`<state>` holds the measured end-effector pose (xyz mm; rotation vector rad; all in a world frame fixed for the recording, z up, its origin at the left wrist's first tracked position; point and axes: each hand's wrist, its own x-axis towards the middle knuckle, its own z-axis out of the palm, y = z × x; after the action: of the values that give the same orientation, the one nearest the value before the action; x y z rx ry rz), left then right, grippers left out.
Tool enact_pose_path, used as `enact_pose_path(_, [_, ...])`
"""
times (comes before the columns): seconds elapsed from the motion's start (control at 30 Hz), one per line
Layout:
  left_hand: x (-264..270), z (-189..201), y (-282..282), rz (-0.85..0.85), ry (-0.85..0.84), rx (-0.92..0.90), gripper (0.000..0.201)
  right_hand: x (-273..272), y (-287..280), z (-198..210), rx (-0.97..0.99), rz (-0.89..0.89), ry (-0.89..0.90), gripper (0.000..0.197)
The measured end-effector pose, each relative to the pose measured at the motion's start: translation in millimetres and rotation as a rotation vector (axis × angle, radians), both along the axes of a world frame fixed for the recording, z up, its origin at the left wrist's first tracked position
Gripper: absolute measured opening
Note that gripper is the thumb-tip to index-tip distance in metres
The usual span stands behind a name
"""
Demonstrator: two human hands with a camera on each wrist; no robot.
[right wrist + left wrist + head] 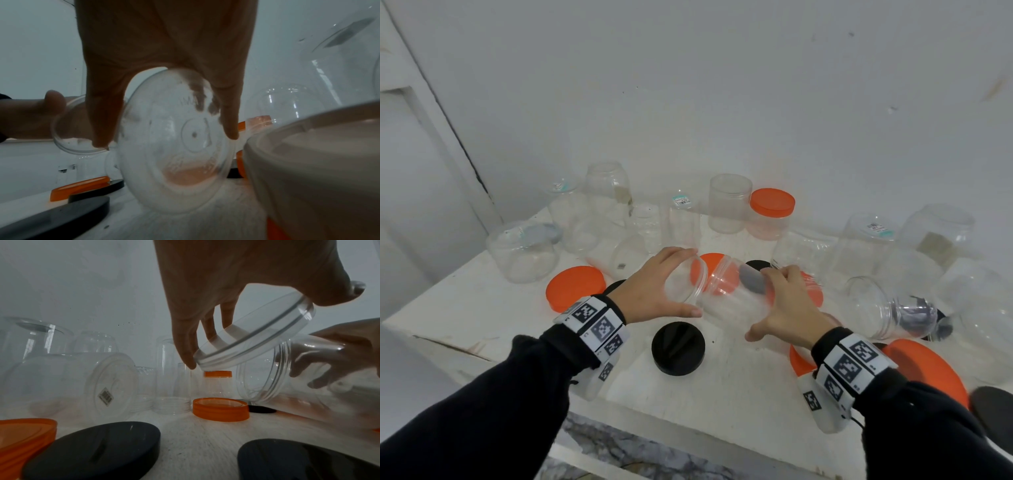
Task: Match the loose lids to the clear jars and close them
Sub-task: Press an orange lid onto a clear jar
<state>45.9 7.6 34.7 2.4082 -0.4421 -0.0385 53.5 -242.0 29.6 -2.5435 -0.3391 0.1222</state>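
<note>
My left hand (681, 282) grips a clear lid (700, 274) by its rim, tilted and just off the mouth of a clear jar (732, 298). The jar is tipped on its side above the table, its base held in my right hand (765, 303). The left wrist view shows the clear lid (255, 340) between thumb and fingers, a small gap from the jar's threaded mouth (265, 374). In the right wrist view my fingers (230, 113) wrap the jar's base (174, 146). Loose lids lie around: a black lid (678, 347) below the jar and an orange lid (575, 287) at the left.
Several open clear jars (606, 192) crowd the back and right of the white table (482, 318); one jar with an orange lid (770, 212) is closed. A jar lies on its side (890, 308) at the right. An orange lid (924, 366) and a black lid (993, 407) sit near the front right.
</note>
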Motion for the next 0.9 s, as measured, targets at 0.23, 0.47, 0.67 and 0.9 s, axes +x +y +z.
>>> enact_pose_path(0.23, [1, 2, 5, 0.029, 0.004, -0.017, 0.107, 2, 8, -3, -0.013, -0.003, 0.022, 0.090])
enact_pose_path(0.47, [2, 1, 4, 0.023, 0.007, -0.042, 0.104, 4, 2, -5, -0.008, 0.021, 0.087, 0.089])
enact_pose_path(0.67, [2, 0, -2, 0.022, 0.009, -0.078, 0.113, -2, -8, -12, 0.161, 0.014, 0.214, 0.120])
enact_pose_path(0.9, [5, 5, -15, -0.014, -0.035, -0.099, 0.111, -6, -15, -5, 0.242, 0.001, 0.257, 0.113])
